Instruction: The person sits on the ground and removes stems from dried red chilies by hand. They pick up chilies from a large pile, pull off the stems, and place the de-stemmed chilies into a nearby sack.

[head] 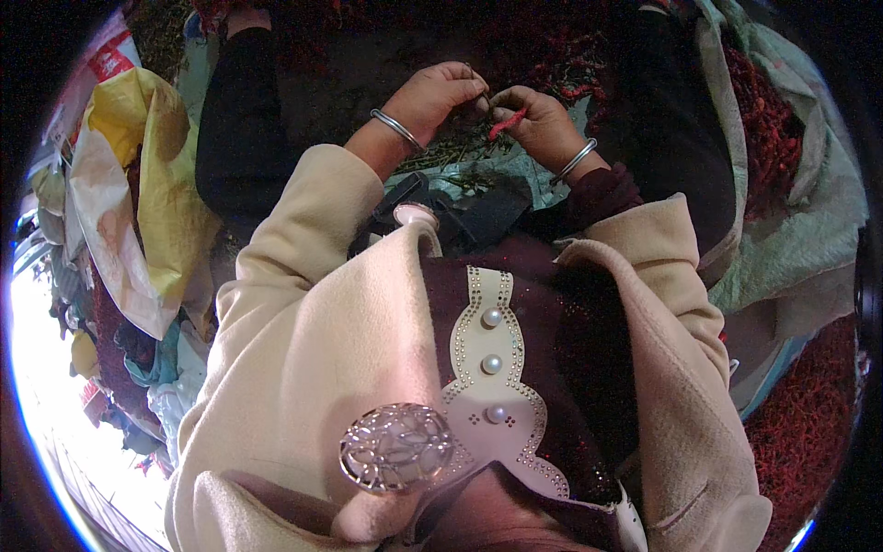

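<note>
My left hand [438, 93], with a metal bangle at its wrist, pinches a thin brown stem [487, 96] between thumb and fingers. Close at its right, my right hand [541, 127] has its fingertips at the lower part of the same stem. A red, slender, wrinkled piece [508, 124], possibly plant matter, lies against the fingers of my right hand. Below the hands, thin dry stems [448, 157] are scattered on pale green woven sheeting [545, 181]. Dim reddish strands [583, 90] lie beyond my right hand. Shadow hides the exact contact between the fingertips.
At the right, a woven sack [821, 200] holds tangled reddish material [759, 131]; more reddish material [800, 414] lies lower right. A yellow and white bag [159, 214] and mixed bags [172, 372] stand at the left. Dark-clothed legs [238, 131] flank the hands.
</note>
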Tool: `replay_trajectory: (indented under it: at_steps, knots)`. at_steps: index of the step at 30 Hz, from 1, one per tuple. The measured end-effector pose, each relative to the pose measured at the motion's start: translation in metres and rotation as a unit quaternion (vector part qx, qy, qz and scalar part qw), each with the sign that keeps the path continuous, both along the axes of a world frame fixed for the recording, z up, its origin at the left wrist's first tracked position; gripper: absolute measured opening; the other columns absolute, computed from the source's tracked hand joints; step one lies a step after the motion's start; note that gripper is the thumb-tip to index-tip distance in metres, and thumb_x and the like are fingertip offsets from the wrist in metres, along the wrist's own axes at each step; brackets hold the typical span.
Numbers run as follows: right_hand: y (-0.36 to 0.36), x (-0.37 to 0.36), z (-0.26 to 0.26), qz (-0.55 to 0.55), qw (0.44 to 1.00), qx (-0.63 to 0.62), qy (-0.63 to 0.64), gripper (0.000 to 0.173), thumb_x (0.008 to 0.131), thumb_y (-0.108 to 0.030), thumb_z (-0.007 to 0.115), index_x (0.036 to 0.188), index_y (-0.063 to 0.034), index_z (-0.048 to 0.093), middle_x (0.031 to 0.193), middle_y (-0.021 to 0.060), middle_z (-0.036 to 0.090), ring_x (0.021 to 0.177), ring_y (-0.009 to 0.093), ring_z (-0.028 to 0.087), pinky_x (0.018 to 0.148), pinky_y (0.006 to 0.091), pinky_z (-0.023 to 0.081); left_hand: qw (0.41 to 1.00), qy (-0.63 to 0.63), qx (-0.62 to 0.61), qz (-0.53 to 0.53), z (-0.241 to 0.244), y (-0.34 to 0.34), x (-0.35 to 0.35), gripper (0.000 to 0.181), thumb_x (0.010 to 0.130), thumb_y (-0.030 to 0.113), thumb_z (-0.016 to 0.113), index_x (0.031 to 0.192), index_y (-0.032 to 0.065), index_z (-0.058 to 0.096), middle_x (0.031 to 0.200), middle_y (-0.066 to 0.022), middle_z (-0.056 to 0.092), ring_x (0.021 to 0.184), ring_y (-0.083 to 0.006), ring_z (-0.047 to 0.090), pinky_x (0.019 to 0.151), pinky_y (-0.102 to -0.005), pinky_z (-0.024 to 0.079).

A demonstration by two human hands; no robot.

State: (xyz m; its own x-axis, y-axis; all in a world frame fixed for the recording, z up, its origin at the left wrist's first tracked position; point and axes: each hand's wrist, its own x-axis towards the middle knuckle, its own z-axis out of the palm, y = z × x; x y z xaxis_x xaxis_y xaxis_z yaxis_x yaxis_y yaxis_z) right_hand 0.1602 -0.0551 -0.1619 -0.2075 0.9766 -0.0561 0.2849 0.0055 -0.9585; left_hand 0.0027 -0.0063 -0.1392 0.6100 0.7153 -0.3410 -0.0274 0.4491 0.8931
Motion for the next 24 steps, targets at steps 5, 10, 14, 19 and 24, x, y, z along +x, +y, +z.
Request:
replay_trajectory:
  at_steps: [5, 10, 14, 19, 24]
  knots:
    - [0.003, 0.000, 0.015, -0.014, 0.994, -0.113, 0.000, 0.012, 0.072, -0.012, 0.051, 0.080, -0.0026, 0.050, 0.065, 0.0011, 0.049, 0.059, 0.007, 0.044, 0.052, 0.0205, 0.037, 0.994, 0.042, 0.102, 0.025, 0.003, -0.006, 0.009, 0.009, 0.074, 0.012, 0.048, 0.074, 0.0040, 0.050, 0.068, -0.0026, 0.052, 0.060, -0.0092, 0.047, 0.055, -0.0206, 0.039]
    - [0.010, 0.008, -0.010, -0.079, 0.967, -0.178, 0.166, 0.012, 0.070, -0.014, 0.052, 0.073, -0.0025, 0.052, 0.062, 0.0025, 0.050, 0.053, 0.009, 0.045, 0.048, 0.0221, 0.037, 0.849, 0.142, 0.506, -0.054, 0.024, -0.022, 0.019, 0.007, 0.073, 0.010, 0.048, 0.075, 0.0044, 0.051, 0.066, -0.0048, 0.049, 0.059, -0.0153, 0.047, 0.054, -0.0231, 0.038]
    - [0.010, 0.015, 0.001, -0.117, 0.892, -0.304, 0.313, 0.010, 0.072, -0.016, 0.050, 0.076, -0.0069, 0.051, 0.058, -0.0006, 0.046, 0.048, 0.008, 0.041, 0.040, 0.0201, 0.032, 0.780, 0.275, 0.557, -0.077, 0.026, -0.012, 0.004, 0.009, 0.071, 0.011, 0.046, 0.075, 0.0039, 0.051, 0.069, -0.0111, 0.050, 0.066, -0.0246, 0.049, 0.060, -0.0294, 0.039]
    - [0.005, 0.016, 0.013, -0.107, 0.810, -0.362, 0.448, 0.008, 0.073, -0.016, 0.048, 0.079, -0.0101, 0.049, 0.057, -0.0023, 0.044, 0.045, 0.007, 0.035, 0.039, 0.0194, 0.027, 0.754, 0.400, 0.511, -0.102, 0.007, 0.005, -0.031, 0.024, 0.069, 0.010, 0.043, 0.091, 0.0031, 0.048, 0.088, -0.0134, 0.049, 0.083, -0.0267, 0.047, 0.074, -0.0315, 0.037]
    - [0.002, 0.013, 0.011, -0.057, 0.757, -0.384, 0.526, 0.010, 0.074, -0.015, 0.045, 0.079, -0.0075, 0.049, 0.059, -0.0008, 0.046, 0.045, 0.009, 0.036, 0.041, 0.0197, 0.030, 0.984, 0.054, 0.153, -0.078, 0.001, -0.016, -0.006, 0.025, 0.071, 0.006, 0.048, 0.096, 0.0020, 0.046, 0.088, -0.0027, 0.048, 0.079, -0.0086, 0.044, 0.070, -0.0210, 0.037]
